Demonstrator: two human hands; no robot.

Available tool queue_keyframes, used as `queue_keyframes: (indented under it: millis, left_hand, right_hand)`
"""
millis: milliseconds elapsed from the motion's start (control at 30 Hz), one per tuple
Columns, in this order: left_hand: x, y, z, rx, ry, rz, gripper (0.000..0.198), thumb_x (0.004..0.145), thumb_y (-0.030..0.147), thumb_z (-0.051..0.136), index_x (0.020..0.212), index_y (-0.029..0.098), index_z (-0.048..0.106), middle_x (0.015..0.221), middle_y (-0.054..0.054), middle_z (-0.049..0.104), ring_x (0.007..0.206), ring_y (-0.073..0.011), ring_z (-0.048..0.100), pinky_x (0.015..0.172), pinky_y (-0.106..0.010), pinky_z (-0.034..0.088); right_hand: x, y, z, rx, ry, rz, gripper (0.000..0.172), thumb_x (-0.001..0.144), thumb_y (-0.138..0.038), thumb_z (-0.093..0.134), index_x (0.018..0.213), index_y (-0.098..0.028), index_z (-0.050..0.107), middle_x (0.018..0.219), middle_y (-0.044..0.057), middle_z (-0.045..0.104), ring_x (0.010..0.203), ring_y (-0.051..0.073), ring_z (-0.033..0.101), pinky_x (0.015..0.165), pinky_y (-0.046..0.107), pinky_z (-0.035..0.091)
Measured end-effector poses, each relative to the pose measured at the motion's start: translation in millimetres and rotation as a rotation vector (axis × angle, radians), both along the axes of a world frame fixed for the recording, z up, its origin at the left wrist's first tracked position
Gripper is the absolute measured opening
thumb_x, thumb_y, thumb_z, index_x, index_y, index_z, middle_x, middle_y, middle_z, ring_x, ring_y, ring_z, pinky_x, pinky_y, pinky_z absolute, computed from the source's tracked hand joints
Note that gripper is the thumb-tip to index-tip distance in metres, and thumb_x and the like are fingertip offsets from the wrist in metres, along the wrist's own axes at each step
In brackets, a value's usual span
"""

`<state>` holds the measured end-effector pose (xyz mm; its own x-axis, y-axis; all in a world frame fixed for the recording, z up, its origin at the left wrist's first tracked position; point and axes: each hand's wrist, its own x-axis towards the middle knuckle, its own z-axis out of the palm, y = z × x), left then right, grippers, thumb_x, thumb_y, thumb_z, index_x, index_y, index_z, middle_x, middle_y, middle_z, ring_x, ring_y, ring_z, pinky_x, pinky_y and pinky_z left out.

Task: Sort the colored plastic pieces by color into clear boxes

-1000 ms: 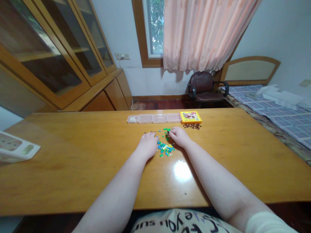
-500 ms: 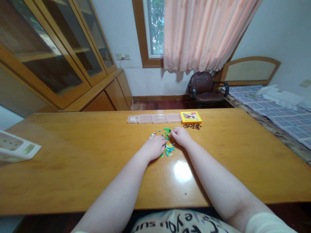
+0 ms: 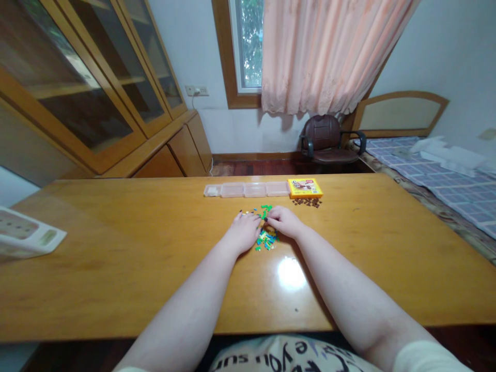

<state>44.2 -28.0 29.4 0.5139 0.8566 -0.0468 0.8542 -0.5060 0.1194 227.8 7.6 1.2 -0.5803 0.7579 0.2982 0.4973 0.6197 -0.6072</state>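
We have both hands low over the desk point(image 3: 135, 263), their fingertips near each other. Our left hand point(image 3: 245, 231) is palm down, fingers outstretched; our right hand point(image 3: 287, 222) has its fingers bent toward the thumb, and we cannot tell whether a piece is pinched there. The mixed pile point(image 3: 267, 241) of small blue, green and yellow pieces lies between our hands, partly covered. Green pieces point(image 3: 266, 207) lie just beyond our fingertips. Past our right hand are brown pieces point(image 3: 308, 202) and the yellow box point(image 3: 305, 188); clear trays point(image 3: 254, 190) stand in line farther beyond our left.
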Motion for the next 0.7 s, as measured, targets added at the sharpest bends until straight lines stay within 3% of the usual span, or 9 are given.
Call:
queue_keyframes:
  millis: [133, 267, 400, 533, 600, 700]
  left_hand:
    - [-1, 1, 1.7, 0.007, -0.032, -0.006, 0.038, 0.09, 0.022, 0.04, 0.126, 0.021, 0.053, 0.134, -0.007, 0.053, 0.126, -0.0219, 0.045, 0.11, -0.047, 0.027]
    - [-9, 4, 13.1, 0.078, -0.01, 0.106, 0.036, 0.089, 0.018, 0.04, 0.12, 0.022, 0.059, 0.122, -0.007, 0.061, 0.114, -0.0213, 0.054, 0.103, -0.04, 0.036]
    - [-15, 4, 26.9, 0.075, 0.095, 0.217, 0.03, 0.089, 0.02, 0.042, 0.101, 0.022, 0.069, 0.098, -0.009, 0.068, 0.097, -0.0239, 0.06, 0.087, -0.037, 0.045]
    - [-12, 2, 32.8, 0.014, 0.151, 0.194, 0.024, 0.084, 0.019, 0.049, 0.088, 0.021, 0.073, 0.09, -0.01, 0.07, 0.092, -0.0248, 0.061, 0.083, -0.036, 0.044]
    - [-10, 2, 33.5, 0.0, 0.159, 0.189, 0.023, 0.082, 0.018, 0.052, 0.087, 0.022, 0.074, 0.09, -0.009, 0.07, 0.091, -0.0245, 0.061, 0.082, -0.035, 0.044]
    - [-10, 1, 34.0, -0.003, 0.171, 0.185, 0.024, 0.081, 0.018, 0.052, 0.09, 0.023, 0.074, 0.093, -0.009, 0.07, 0.092, -0.0241, 0.061, 0.083, -0.034, 0.043]
  right_hand:
    - [0, 3, -2.9, 0.025, -0.027, -0.118, 0.033, 0.089, -0.024, 0.047, 0.063, -0.017, 0.066, 0.068, 0.003, 0.062, 0.071, 0.015, 0.055, 0.072, 0.026, 0.041]
    - [2, 5, -3.3, 0.058, -0.069, -0.304, 0.032, 0.09, -0.026, 0.046, 0.07, -0.016, 0.07, 0.074, 0.006, 0.065, 0.074, 0.016, 0.056, 0.072, 0.027, 0.04]
    - [2, 2, 0.0, 0.106, -0.034, -0.169, 0.022, 0.088, -0.024, 0.051, 0.089, -0.019, 0.072, 0.092, 0.006, 0.071, 0.087, 0.018, 0.058, 0.083, 0.032, 0.037]
    - [-2, -2, 4.7, 0.069, -0.086, -0.025, 0.023, 0.09, -0.029, 0.051, 0.095, -0.024, 0.072, 0.1, 0.004, 0.072, 0.089, 0.019, 0.058, 0.084, 0.035, 0.033]
    - [-3, -4, 6.1, 0.048, -0.125, -0.03, 0.026, 0.092, -0.032, 0.048, 0.091, -0.024, 0.073, 0.095, 0.004, 0.072, 0.085, 0.019, 0.057, 0.082, 0.035, 0.032]
    - [-2, -4, 5.9, 0.048, -0.159, -0.145, 0.029, 0.092, -0.034, 0.046, 0.086, -0.022, 0.073, 0.086, 0.004, 0.072, 0.081, 0.019, 0.054, 0.079, 0.034, 0.031]
